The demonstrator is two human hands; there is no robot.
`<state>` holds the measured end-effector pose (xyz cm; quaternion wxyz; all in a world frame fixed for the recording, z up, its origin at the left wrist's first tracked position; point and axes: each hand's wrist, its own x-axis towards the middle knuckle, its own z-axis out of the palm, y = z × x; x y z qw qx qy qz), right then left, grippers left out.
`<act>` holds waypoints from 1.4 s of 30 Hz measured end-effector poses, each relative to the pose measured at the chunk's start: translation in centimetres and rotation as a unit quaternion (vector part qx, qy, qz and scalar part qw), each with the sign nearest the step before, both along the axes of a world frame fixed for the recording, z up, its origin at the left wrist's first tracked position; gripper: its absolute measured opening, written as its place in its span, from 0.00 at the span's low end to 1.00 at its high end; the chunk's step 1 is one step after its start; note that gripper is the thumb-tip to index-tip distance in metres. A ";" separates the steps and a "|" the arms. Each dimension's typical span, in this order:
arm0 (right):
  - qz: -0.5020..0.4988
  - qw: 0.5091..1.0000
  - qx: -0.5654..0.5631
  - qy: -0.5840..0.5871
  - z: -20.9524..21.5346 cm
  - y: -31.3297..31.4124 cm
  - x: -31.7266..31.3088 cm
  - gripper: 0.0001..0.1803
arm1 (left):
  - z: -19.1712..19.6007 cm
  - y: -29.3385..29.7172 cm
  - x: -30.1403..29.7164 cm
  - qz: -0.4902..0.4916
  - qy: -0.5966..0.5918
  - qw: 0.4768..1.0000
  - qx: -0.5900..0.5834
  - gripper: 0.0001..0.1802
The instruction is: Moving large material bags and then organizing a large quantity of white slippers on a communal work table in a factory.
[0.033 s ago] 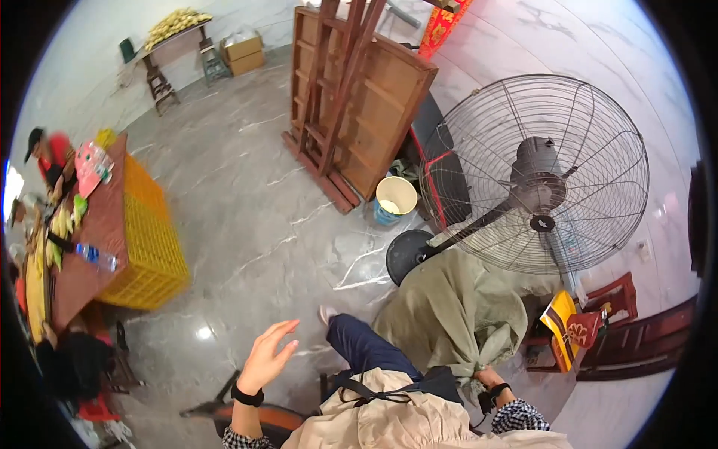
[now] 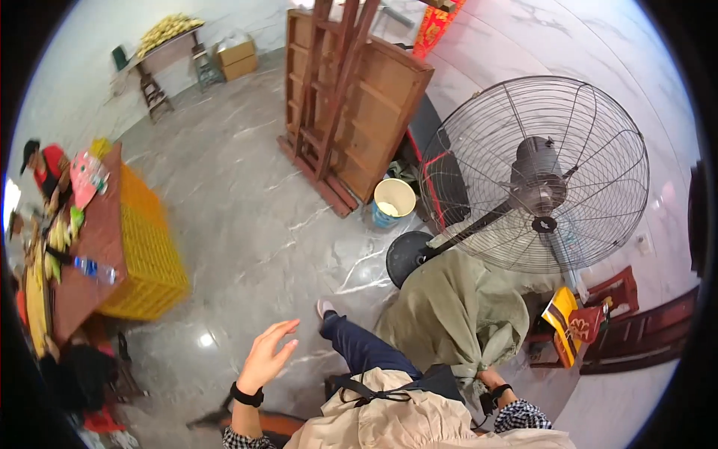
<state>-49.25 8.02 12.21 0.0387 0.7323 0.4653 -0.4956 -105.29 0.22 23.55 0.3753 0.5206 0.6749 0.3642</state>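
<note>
My right hand [image 2: 490, 378] is closed round the bunched edge of a large olive-green cloth sack [image 2: 449, 314]. The sack bulges over the floor in front of me and to my right; its contents are hidden. My right fingers are partly covered by folds of the cloth. My left hand [image 2: 269, 355] hangs in the air over the floor with its fingers stretched and thumb apart, holding nothing. A black band circles each wrist.
A big caged standing fan [image 2: 542, 176] rises behind the sack. Nearby are a bucket [image 2: 394, 200], a leaning wooden panel [image 2: 359, 112] and a chair with a yellow bag [image 2: 562, 322]. At left, people sit by a table [image 2: 101, 247] beside yellow crates [image 2: 146, 262].
The view has shifted slightly, and my shoe and trouser leg appear a little farther left. My right hand keeps its grip on the sack; my left hand holds its pose.
</note>
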 end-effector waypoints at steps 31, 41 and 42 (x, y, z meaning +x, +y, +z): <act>-0.502 0.844 0.178 0.065 3.3 7.5 -58.3 0.19 | -17.7 43.4 -50.8 -0.426 0.085 0.872 -0.224 0.20; -0.610 0.752 0.215 0.127 2.2 6.2 -74.4 0.22 | -22.0 37.6 -23.0 -0.732 -0.011 0.678 0.063 0.48; -0.629 0.742 0.195 0.126 2.2 5.8 -75.3 0.21 | -21.2 36.1 -20.7 -0.764 0.040 0.642 0.050 0.55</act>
